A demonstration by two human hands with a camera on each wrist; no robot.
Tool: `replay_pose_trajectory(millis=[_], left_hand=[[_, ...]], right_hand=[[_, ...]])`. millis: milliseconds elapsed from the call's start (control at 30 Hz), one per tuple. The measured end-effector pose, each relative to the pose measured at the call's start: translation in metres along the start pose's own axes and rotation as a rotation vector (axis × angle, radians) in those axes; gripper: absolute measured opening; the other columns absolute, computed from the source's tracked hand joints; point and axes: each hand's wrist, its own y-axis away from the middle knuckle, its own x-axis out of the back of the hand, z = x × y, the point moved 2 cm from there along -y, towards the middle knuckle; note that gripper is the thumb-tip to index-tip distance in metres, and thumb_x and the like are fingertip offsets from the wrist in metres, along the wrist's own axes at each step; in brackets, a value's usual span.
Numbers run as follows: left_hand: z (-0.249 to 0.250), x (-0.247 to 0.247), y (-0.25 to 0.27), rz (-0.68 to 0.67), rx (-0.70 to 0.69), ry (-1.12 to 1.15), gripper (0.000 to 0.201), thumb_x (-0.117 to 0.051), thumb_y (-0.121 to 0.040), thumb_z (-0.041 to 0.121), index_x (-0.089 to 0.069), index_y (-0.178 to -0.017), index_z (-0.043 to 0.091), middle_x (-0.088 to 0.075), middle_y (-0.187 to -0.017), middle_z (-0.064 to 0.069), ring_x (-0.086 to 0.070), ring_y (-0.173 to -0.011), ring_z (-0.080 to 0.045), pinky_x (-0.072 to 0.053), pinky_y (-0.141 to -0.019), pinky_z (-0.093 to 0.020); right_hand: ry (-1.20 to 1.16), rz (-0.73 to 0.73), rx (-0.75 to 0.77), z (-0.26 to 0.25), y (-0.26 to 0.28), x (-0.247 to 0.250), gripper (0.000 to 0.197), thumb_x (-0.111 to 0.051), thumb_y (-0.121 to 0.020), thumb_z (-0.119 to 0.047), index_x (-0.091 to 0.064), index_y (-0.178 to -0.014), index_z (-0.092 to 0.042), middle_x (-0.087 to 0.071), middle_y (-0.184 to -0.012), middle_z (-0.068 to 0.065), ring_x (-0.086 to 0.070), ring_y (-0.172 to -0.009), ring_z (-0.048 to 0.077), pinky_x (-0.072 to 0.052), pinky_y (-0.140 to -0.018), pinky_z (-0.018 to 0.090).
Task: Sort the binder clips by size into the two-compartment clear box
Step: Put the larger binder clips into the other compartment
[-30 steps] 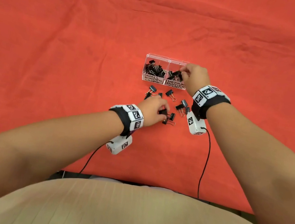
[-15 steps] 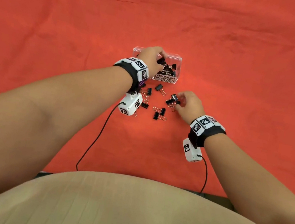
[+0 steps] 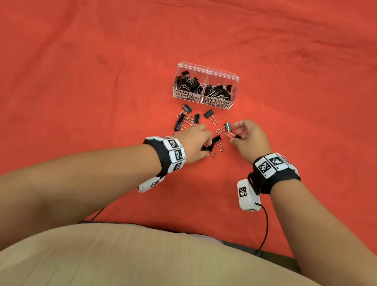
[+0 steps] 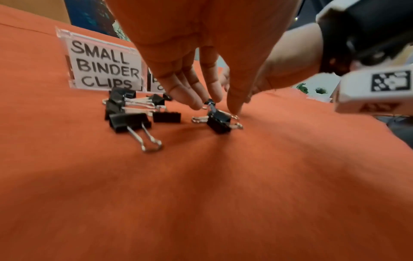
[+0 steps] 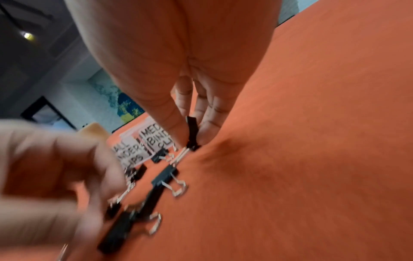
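Observation:
The clear two-compartment box (image 3: 207, 72) stands on the red cloth, with small clips in its left half and medium clips in its right. Several black binder clips (image 3: 185, 118) lie loose in front of it. My left hand (image 3: 207, 143) hovers over two of them (image 3: 216, 139). In the left wrist view its straight fingers (image 4: 192, 98) and thumb reach down around a clip (image 4: 218, 121) without gripping it. To the right, my right hand (image 3: 236, 132) pinches a small black clip (image 5: 192, 129) between thumb and fingers, just above the cloth.
The red cloth (image 3: 93, 75) covers the whole table and is bare around the box. One clip (image 3: 209, 113) lies near the box front and another (image 3: 227, 126) beside my right fingers. Wrist camera cables (image 3: 265, 229) trail toward the near table edge.
My left hand has come back from the box to the loose clips. My right hand, at the medium compartment a second ago, now pinches a clip on the right.

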Motion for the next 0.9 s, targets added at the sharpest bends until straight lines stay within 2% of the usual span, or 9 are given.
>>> replay_pose_trajectory(millis=[67, 100, 167, 300, 400, 500, 600, 733, 900], left_hand=[[-0.001, -0.009, 0.005, -0.014, 0.003, -0.021, 0.034, -0.067, -0.084, 0.031, -0.055, -0.113, 0.018, -0.048, -0.116, -0.004, -0.055, -0.108, -0.024, -0.051, -0.087, -0.041], [-0.002, -0.012, 0.007, -0.018, -0.004, -0.035, 0.036, -0.066, -0.085, 0.03, -0.054, -0.116, 0.017, -0.048, -0.118, -0.005, -0.055, -0.109, -0.025, -0.05, -0.088, -0.042], [-0.003, -0.014, 0.008, -0.018, -0.021, -0.06, 0.036, -0.063, -0.086, 0.024, -0.051, -0.119, 0.014, -0.047, -0.119, -0.008, -0.054, -0.111, -0.028, -0.05, -0.088, -0.044], [-0.006, -0.01, 0.009, 0.016, -0.045, -0.096, 0.027, -0.06, -0.087, 0.017, -0.053, -0.111, 0.007, -0.046, -0.116, -0.011, -0.054, -0.106, -0.03, -0.05, -0.082, -0.043], [-0.007, -0.011, 0.011, -0.006, -0.097, -0.146, 0.023, -0.057, -0.088, 0.014, -0.053, -0.109, 0.004, -0.045, -0.116, -0.012, -0.054, -0.102, -0.031, -0.048, -0.079, -0.042], [-0.007, -0.011, 0.013, -0.037, -0.169, -0.175, 0.018, -0.054, -0.088, 0.011, -0.053, -0.105, 0.004, -0.048, -0.113, -0.012, -0.053, -0.103, -0.031, -0.048, -0.083, -0.045], [-0.005, -0.006, 0.011, -0.02, -0.185, -0.114, 0.02, -0.057, -0.086, 0.011, -0.054, -0.106, 0.008, -0.051, -0.114, -0.009, -0.052, -0.106, -0.028, -0.046, -0.085, -0.041], [0.002, -0.003, 0.004, 0.038, -0.159, -0.043, 0.038, -0.062, -0.086, 0.016, -0.049, -0.122, 0.013, -0.047, -0.121, -0.006, -0.052, -0.112, -0.026, -0.044, -0.09, -0.038], [0.011, -0.003, -0.007, 0.016, -0.137, -0.071, 0.058, -0.061, -0.088, 0.016, -0.036, -0.141, 0.015, -0.043, -0.126, -0.009, -0.047, -0.121, -0.027, -0.043, -0.096, -0.039]], right_hand=[[-0.005, 0.014, 0.004, -0.003, 0.0, 0.004, 0.033, -0.063, -0.081, -0.003, -0.059, -0.112, -0.014, -0.057, -0.094, -0.003, -0.044, -0.067, -0.005, -0.037, -0.065, 0.002], [-0.007, 0.011, 0.008, -0.005, -0.001, 0.003, 0.032, -0.061, -0.083, -0.003, -0.059, -0.113, -0.015, -0.057, -0.094, -0.004, -0.046, -0.069, -0.003, -0.04, -0.071, 0.006], [0.01, -0.026, 0.033, -0.012, 0.0, -0.006, 0.031, -0.055, -0.085, -0.002, -0.059, -0.113, -0.016, -0.059, -0.092, -0.003, -0.053, -0.078, 0.008, -0.043, -0.08, 0.022], [0.129, -0.101, 0.125, -0.022, 0.001, -0.029, 0.033, -0.053, -0.084, 0.001, -0.062, -0.114, -0.011, -0.059, -0.096, 0.011, -0.056, -0.092, 0.024, -0.043, -0.087, 0.03], [0.244, -0.121, 0.147, -0.018, 0.001, -0.038, 0.022, -0.061, -0.086, -0.009, -0.066, -0.107, -0.009, -0.056, -0.105, 0.016, -0.053, -0.104, 0.029, -0.038, -0.092, 0.03], [0.228, -0.097, 0.133, -0.011, 0.004, -0.036, 0.017, -0.063, -0.085, -0.011, -0.067, -0.101, -0.005, -0.052, -0.108, 0.014, -0.053, -0.101, 0.025, -0.035, -0.089, 0.022], [0.18, -0.072, 0.119, -0.004, 0.01, -0.031, 0.011, -0.065, -0.083, -0.007, -0.066, -0.093, -0.003, -0.053, -0.106, 0.011, -0.053, -0.094, 0.02, -0.032, -0.082, 0.015], [0.102, 0.008, 0.057, -0.001, 0.012, -0.024, 0.009, -0.065, -0.083, -0.007, -0.065, -0.092, -0.006, -0.064, -0.1, 0.011, -0.059, -0.094, 0.025, -0.036, -0.078, 0.019], [0.161, -0.018, 0.018, 0.0, 0.004, -0.011, 0.017, -0.059, -0.087, -0.009, -0.063, -0.104, -0.008, -0.062, -0.11, 0.012, -0.057, -0.103, 0.026, -0.036, -0.082, 0.023]])
